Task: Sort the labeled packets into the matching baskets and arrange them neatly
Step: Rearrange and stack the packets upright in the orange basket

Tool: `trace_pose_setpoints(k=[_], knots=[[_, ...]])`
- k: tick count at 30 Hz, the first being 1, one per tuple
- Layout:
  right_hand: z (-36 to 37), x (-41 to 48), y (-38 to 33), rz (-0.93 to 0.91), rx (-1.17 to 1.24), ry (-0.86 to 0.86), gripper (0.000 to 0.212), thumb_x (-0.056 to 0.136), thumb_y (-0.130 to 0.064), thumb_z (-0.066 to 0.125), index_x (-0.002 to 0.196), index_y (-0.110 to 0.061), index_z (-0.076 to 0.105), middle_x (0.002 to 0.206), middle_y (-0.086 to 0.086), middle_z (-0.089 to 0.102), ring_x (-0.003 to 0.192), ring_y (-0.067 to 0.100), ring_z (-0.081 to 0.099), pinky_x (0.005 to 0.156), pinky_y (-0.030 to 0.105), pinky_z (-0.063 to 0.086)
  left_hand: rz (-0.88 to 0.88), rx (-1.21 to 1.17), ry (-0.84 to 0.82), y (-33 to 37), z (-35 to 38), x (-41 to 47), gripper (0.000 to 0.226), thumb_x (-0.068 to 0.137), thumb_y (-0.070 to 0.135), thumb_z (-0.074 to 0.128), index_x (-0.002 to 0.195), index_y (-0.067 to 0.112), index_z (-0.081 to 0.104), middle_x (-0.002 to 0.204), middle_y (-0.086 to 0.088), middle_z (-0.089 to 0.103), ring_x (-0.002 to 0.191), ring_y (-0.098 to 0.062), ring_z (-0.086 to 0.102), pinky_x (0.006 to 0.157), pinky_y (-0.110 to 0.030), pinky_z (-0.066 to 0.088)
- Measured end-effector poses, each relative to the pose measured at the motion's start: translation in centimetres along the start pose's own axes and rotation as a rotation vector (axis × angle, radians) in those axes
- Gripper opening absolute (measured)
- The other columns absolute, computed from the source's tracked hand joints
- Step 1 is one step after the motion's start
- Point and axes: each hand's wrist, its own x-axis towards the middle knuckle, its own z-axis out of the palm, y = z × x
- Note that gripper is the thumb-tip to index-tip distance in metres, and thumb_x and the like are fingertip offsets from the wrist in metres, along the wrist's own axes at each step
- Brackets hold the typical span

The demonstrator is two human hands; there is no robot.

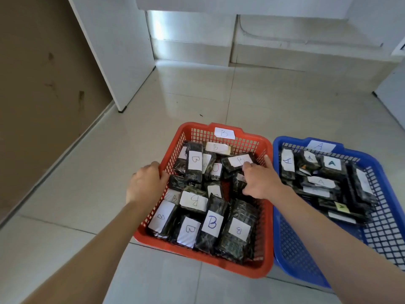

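Head view. Red basket stands on the tiled floor, with a paper tag marked B on its far rim. It holds dark packets with white B labels. The near row stands roughly side by side; those behind lie at mixed angles, overlapping.

Blue basket sits just beside it on the right, rims touching or nearly so. Its far rim carries a tag marked A. Packets labelled A are piled loosely in its far half.

Left hand grips the red basket's left rim, fingers curled over the edge.

Right hand is inside the red basket at its right side. The index finger points straight toward the right wall, and the other fingertips rest on a B-labelled packet lying flat at an angle. Whether this hand actually pinches a packet cannot be determined.
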Motion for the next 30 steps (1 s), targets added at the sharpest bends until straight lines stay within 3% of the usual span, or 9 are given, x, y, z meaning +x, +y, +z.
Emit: trace_pose_setpoints(k=[5, 7, 9, 12, 14, 18, 24, 27, 30], knots=[[-0.7, 0.8, 0.5, -0.096, 0.049, -0.111, 0.044, 0.075, -0.03, 0.07, 0.107, -0.006, 0.052, 0.097, 0.005, 0.052, 0.097, 0.025, 0.053, 0.106, 0.042, 0.036, -0.073, 0.164, -0.016, 1.0, 0.0, 0.9, 0.052, 0.096, 0.052, 0.03, 0.077, 0.013, 0.06, 0.063, 0.0, 0.059, 0.055, -0.016, 0.061, 0.06, -0.032, 0.056], [-0.7, 0.7, 0.7, -0.083, 0.201, -0.117, 0.054, 0.074, -0.03, 0.072, 0.118, -0.007, 0.051, 0.112, 0.007, 0.054, 0.103, 0.024, 0.052, 0.093, 0.04, 0.046, -0.072, 0.211, -0.016, 1.5, -0.1, 1.1, 0.056, 0.097, 0.052, 0.028, 0.073, 0.012, 0.059, 0.061, -0.001, 0.058, 0.054, -0.017, 0.06, 0.06, -0.032, 0.055], [-0.7, 0.5, 0.8, -0.065, 0.387, -0.087, 0.065, 0.075, -0.028, 0.072, 0.131, -0.01, 0.045, 0.131, 0.005, 0.048, 0.119, 0.022, 0.047, 0.095, 0.034, 0.044, -0.064, 0.235, -0.013, 1.8, 0.1, 1.3, 0.055, 0.097, 0.051, 0.027, 0.08, 0.011, 0.061, 0.063, -0.001, 0.058, 0.056, -0.018, 0.06, 0.06, -0.03, 0.053], [-0.3, 0.5, 0.8, -0.098, 0.565, 0.007, 0.065, 0.076, -0.025, 0.073, 0.133, -0.012, 0.045, 0.137, 0.002, 0.043, 0.126, 0.018, 0.041, 0.094, 0.023, 0.035, 0.053, 0.235, 0.11, 1.8, 1.1, 1.3, 0.045, 0.097, 0.046, 0.033, 0.116, 0.012, 0.056, 0.101, -0.005, 0.065, 0.092, -0.024, 0.063, 0.08, -0.039, 0.053], [0.0, 0.5, 0.9, -0.125, 0.605, 0.072, 0.059, 0.075, -0.022, 0.073, 0.128, -0.013, 0.048, 0.132, 0.001, 0.045, 0.124, 0.017, 0.04, 0.093, 0.02, 0.031, 0.194, 0.219, 0.171, 2.5, 2.0, 1.4, 0.047, 0.096, 0.042, 0.038, 0.132, 0.013, 0.047, 0.131, -0.007, 0.052, 0.124, -0.027, 0.045, 0.1, -0.047, 0.038], [0.2, 0.3, 1.7, -0.08, 0.697, 0.241, 0.052, 0.076, -0.017, 0.072, 0.124, -0.013, 0.051, 0.122, -0.001, 0.046, 0.119, 0.017, 0.042, 0.087, 0.02, 0.03, 0.48, 0.204, -0.019, 6.4, 3.6, 1.8, 0.052, 0.096, 0.048, 0.036, 0.141, 0.022, 0.037, 0.147, 0.004, 0.034, 0.141, -0.015, 0.02, 0.115, -0.041, 0.014], [-0.2, -0.2, 4.3, 0.079, 0.811, 0.527, 0.046, 0.072, -0.011, 0.071, 0.115, -0.01, 0.054, 0.107, -0.001, 0.045, 0.104, 0.019, 0.047, 0.08, 0.019, 0.03, 0.664, 0.209, -0.202, 11.3, 6.7, 3.8, 0.061, 0.093, 0.042, 0.049, 0.146, 0.021, 0.027, 0.151, 0.003, 0.029, 0.14, -0.016, 0.021, 0.112, -0.036, 0.018], [-0.3, -0.9, 6.5, 0.2, 0.97, 0.563, 0.044, 0.073, -0.012, 0.071, 0.115, -0.012, 0.056, 0.108, 0.001, 0.05, 0.099, 0.017, 0.05, 0.079, 0.025, 0.038, 0.579, -0.014, -0.226, 13.3, 7.5, 4.8, 0.055, 0.087, 0.041, 0.06, 0.133, 0.017, 0.042, 0.137, -0.004, 0.043, 0.127, -0.023, 0.038, 0.101, -0.037, 0.035], [-0.1, -1.3, 7.9, 0.249, 1.077, 0.542, 0.043, 0.074, -0.015, 0.071, 0.114, -0.018, 0.056, 0.111, 0.002, 0.057, 0.1, 0.017, 0.055, 0.081, 0.032, 0.047, 0.372, -0.306, -0.176, 14.4, 7.8, 4.9, 0.04, 0.086, 0.039, 0.064, 0.111, 0.015, 0.044, 0.108, -0.005, 0.056, 0.1, -0.023, 0.054, 0.075, -0.034, 0.044]])
